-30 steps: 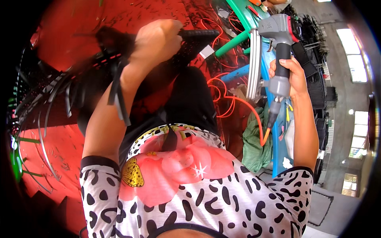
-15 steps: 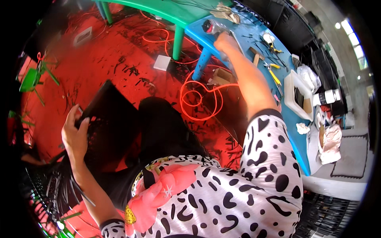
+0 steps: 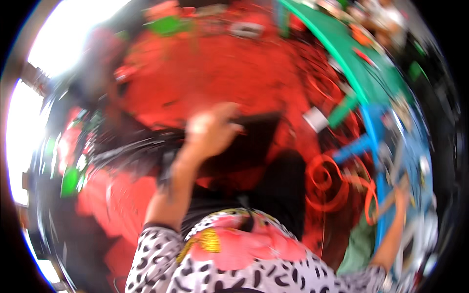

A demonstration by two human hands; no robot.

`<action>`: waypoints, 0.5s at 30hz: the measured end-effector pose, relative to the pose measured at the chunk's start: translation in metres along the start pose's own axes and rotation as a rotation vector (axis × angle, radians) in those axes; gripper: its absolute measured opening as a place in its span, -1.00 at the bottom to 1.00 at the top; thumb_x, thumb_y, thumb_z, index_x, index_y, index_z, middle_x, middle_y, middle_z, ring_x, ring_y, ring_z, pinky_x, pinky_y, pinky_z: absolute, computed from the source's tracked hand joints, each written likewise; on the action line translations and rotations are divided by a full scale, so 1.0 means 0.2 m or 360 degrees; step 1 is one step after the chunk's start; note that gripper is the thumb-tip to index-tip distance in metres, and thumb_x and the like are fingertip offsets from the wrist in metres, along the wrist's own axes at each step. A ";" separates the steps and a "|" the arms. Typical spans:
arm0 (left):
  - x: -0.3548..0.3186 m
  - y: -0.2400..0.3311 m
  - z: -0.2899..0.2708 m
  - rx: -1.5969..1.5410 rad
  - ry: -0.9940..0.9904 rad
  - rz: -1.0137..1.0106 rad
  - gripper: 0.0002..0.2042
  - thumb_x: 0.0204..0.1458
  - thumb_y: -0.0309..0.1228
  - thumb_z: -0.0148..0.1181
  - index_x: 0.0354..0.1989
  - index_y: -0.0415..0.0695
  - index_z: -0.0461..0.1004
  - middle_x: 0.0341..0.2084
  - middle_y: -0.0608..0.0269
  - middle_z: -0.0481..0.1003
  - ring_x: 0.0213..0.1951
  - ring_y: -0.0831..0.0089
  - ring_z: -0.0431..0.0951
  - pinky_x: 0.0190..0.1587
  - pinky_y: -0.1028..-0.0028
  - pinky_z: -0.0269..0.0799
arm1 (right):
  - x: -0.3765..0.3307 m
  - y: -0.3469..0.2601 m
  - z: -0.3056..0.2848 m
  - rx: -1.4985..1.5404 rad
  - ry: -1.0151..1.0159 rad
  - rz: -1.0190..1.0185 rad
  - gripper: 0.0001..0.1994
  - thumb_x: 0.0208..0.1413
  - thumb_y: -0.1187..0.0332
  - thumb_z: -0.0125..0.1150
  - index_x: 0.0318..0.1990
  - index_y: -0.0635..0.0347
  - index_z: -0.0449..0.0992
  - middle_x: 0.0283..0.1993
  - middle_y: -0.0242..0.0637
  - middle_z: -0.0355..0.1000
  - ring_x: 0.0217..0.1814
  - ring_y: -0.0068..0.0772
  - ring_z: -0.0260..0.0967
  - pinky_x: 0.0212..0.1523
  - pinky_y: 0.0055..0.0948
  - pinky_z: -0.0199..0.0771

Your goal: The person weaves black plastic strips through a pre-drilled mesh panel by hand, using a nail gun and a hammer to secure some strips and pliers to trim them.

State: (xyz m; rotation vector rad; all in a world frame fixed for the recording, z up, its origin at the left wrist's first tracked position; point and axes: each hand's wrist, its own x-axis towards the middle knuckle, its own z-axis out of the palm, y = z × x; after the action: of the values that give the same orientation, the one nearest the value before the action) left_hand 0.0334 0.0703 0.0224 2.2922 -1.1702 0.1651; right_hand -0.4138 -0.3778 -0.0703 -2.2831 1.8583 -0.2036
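A dark, flat-looking panel lies across my lap, above my black trousers. My left hand is at its far edge, fingers and thumb closed around that edge, though motion blurs them. Left of that hand, a bundle of thin black strips trails away beside my forearm. At the far right, my right hand is over the blue table. Its fingers are smeared, and I cannot make out whether they hold the long greyish thing near them.
A green table adjoins the blue one. Orange hose lies coiled on the red floor beside the table leg, near a white square piece. Another person is beyond the green table.
My view has swung left, so the tables appear farther right. My right hand has drawn back from the tool at the table's far end toward me. My left hand remains at the panel's edge.
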 end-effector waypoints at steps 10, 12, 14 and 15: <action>-0.08 -0.02 0.12 -0.0045 0.0234 0.0119 -0.57 -0.22 -0.36 0.23 -0.11 -0.20 0.36 -0.34 0.08 0.50 -0.28 0.12 0.51 -0.26 0.28 0.43 | 0.48 0.17 0.09 0.0549 0.0289 0.0311 -0.49 -0.08 0.44 0.12 0.11 0.27 0.24 -0.09 0.00 0.39 -0.10 0.01 0.37 -0.07 -0.23 0.35; -0.04 -0.06 0.16 -0.0133 0.0252 0.0205 -0.58 -0.22 -0.39 0.22 -0.11 -0.20 0.35 -0.36 0.07 0.50 -0.31 0.13 0.52 -0.29 0.27 0.43 | 0.54 0.28 0.00 0.0710 0.0867 -0.0383 -0.42 -0.03 0.27 0.17 0.16 0.27 0.18 -0.04 -0.11 0.36 -0.18 -0.30 0.34 -0.34 -0.45 0.39; 0.00 -0.09 0.22 -0.0114 0.0426 0.0261 -0.58 -0.23 -0.42 0.20 -0.10 -0.16 0.34 -0.36 0.11 0.50 -0.35 0.14 0.52 -0.33 0.26 0.44 | 0.65 0.22 -0.12 0.1052 0.0273 -0.0418 -0.41 -0.01 0.28 0.18 0.20 0.12 0.15 -0.30 -0.37 0.33 -0.42 -0.60 0.23 -0.51 -0.59 0.25; 0.00 -0.09 0.19 -0.0092 0.0348 0.0188 -0.57 -0.23 -0.43 0.19 -0.08 -0.13 0.34 -0.37 0.13 0.51 -0.35 0.14 0.53 -0.34 0.27 0.44 | 0.48 -0.10 -0.15 0.1594 0.0066 -0.0714 -0.41 0.00 0.28 0.17 0.22 0.06 0.13 -0.44 -0.46 0.27 -0.51 -0.70 0.16 -0.57 -0.69 0.16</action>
State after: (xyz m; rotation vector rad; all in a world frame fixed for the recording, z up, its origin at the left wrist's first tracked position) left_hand 0.0417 0.0586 -0.0166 2.0954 -1.1800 0.4104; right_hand -0.3810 -0.4700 -0.0386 -1.8643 0.8510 -0.9835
